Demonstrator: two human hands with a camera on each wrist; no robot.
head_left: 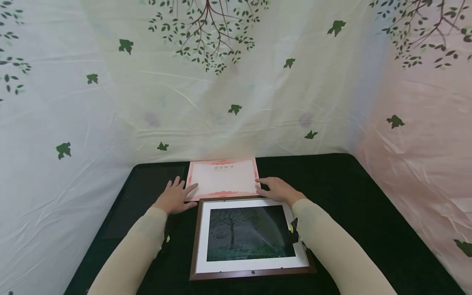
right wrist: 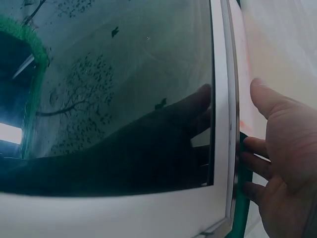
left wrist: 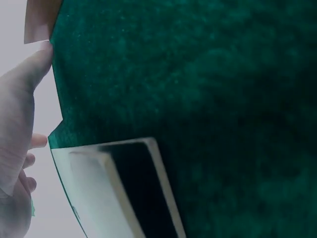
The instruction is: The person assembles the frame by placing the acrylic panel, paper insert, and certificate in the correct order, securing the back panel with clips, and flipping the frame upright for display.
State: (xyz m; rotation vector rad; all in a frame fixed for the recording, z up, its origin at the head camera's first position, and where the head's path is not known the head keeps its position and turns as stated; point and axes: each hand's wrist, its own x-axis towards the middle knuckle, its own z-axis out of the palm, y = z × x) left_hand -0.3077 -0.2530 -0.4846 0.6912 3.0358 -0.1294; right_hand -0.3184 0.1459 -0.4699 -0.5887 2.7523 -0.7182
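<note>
Brown wood borders the picture frame (head_left: 252,238), which lies flat at the near edge of the counter (head_left: 350,192), glass up, with only a white mat and dark glass showing. Just beyond it lies the pink-bordered certificate (head_left: 222,178), still outside the frame. The left hand (head_left: 174,198) rests at the certificate's near left corner, fingers straight and released. The right hand (head_left: 279,189) rests at its right edge, fingers relaxed, gripping nothing. A dark panel (head_left: 145,196) lies flat along the left edge. Judged progress: certificate being positioned; mounting remains.

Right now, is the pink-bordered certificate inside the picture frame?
No, the certificate lies flat on the table beyond the frame.
</note>
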